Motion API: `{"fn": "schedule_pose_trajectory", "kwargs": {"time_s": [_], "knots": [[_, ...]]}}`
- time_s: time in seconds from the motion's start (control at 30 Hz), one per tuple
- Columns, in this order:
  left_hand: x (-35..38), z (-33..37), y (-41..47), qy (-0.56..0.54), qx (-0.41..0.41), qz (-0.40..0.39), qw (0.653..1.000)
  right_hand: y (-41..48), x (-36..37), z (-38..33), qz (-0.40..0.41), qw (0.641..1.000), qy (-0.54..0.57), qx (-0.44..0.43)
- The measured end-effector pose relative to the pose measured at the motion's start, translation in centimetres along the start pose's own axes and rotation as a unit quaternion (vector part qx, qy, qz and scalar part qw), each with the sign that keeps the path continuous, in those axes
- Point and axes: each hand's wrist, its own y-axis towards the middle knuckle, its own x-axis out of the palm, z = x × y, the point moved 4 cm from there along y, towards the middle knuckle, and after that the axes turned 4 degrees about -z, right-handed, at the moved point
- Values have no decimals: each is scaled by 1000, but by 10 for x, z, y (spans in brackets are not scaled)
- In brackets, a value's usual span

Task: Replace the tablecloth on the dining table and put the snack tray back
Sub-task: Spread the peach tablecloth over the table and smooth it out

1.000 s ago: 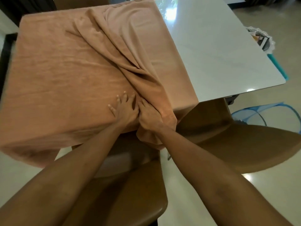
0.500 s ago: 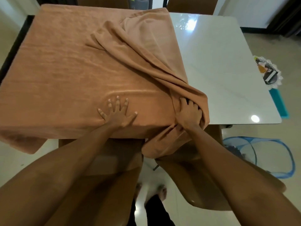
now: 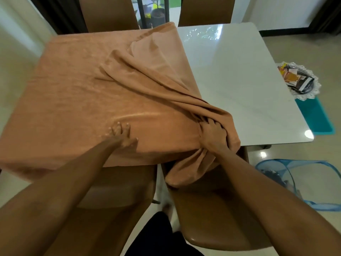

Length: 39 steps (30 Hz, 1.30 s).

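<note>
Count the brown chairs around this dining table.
4. Far left chair stands behind the tablecloth; far right chair behind the bare table. Near left chair and near right chair are at the near edge. More may be hidden.

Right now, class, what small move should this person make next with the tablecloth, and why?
Probably draw the right hand rightward, dragging the bunched tablecloth over the bare white tabletop while the left hand pins the flat part; the table's right side is uncovered.
</note>
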Motion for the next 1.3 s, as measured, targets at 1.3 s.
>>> {"fn": "schedule_pose_trajectory", "kwargs": {"time_s": [1.3], "knots": [[-208,162,242,-150,193,345,906,379,-21,-96,37,969,-203,-136]]}}
